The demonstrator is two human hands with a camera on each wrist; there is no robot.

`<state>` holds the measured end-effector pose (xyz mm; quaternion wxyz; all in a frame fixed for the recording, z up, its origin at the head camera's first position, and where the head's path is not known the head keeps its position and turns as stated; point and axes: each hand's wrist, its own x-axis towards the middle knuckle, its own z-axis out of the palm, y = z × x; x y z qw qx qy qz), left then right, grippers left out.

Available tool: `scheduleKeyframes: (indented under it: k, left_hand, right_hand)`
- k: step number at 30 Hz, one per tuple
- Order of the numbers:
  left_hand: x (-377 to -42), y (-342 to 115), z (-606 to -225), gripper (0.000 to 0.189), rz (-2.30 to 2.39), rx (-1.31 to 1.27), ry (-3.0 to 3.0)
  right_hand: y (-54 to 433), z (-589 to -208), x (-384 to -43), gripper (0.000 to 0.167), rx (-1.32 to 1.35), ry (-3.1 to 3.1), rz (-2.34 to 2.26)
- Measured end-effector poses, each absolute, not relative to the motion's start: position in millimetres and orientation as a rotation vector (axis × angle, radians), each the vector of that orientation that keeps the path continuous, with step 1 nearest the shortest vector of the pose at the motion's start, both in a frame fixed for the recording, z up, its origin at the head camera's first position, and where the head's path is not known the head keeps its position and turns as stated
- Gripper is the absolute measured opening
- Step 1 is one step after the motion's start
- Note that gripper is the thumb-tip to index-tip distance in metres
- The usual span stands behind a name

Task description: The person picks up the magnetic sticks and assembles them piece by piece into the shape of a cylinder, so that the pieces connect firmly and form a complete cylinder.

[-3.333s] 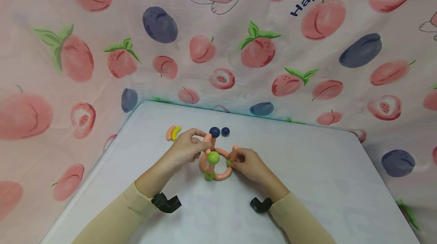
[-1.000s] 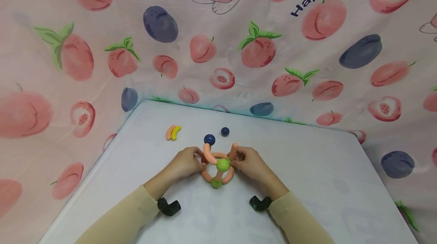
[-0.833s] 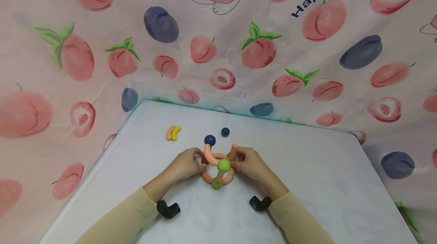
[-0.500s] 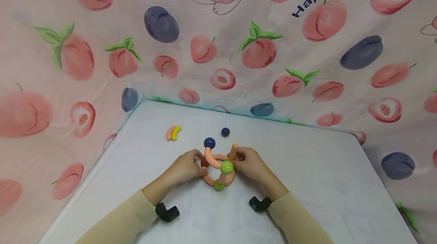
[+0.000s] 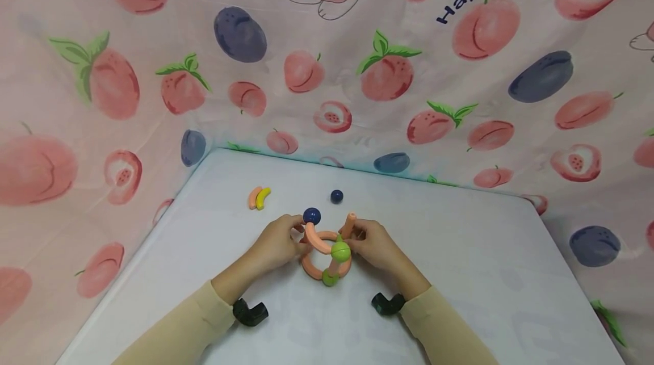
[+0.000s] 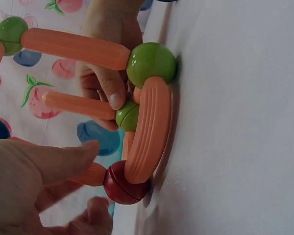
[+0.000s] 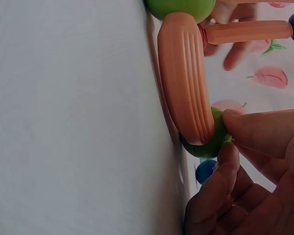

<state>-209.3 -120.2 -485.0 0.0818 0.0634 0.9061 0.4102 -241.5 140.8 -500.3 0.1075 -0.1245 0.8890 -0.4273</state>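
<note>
A toy frame of orange sticks and coloured balls stands on the table between both hands. Its base is a ring (image 5: pixel 310 267) of curved sticks. An upper curved stick (image 5: pixel 318 240) links a green ball (image 5: pixel 340 251) with a dark blue ball (image 5: pixel 311 216). My right hand (image 5: pixel 375 244) pinches a lower green ball (image 7: pixel 211 143), from which an orange rod (image 6: pixel 78 104) rises with a bare upper end. My left hand (image 5: pixel 278 243) is at the frame's left side, thumb and fingers spread around the rod above the red ball (image 6: pixel 125 183).
Behind the frame lies a loose dark blue ball (image 5: pixel 336 197). Farther left, an orange curved piece (image 5: pixel 254 198) and a yellow curved piece (image 5: pixel 263 198) lie side by side on the white table (image 5: pixel 460 251). A fruit-print cloth (image 5: pixel 327 70) hangs along the back.
The left hand has left the upper curved stick, gone down to the red ball, then loosened and risen slightly. The upper stick and its balls have swung toward me. The right hand keeps its pinch.
</note>
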Motion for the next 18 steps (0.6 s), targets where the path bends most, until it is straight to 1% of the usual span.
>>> scheduleKeyframes:
  k: [4,14,18]
  left_hand:
    - [-211.6,-120.1,-485.6,0.038,1.316,0.200,2.625]
    - [-211.0,-120.0,-487.3,0.034,1.337,0.197,2.616]
    - [-210.9,-119.5,-487.0,0.035,1.340,0.176,2.610]
  right_hand:
    - [140.7,-500.2,-241.1,0.020,-0.363,2.618,-1.257]
    - [140.4,-498.0,-240.2,0.019,-0.372,2.621,-1.257]
    - [141.4,-498.9,-240.6,0.020,-0.380,2.618,-1.256]
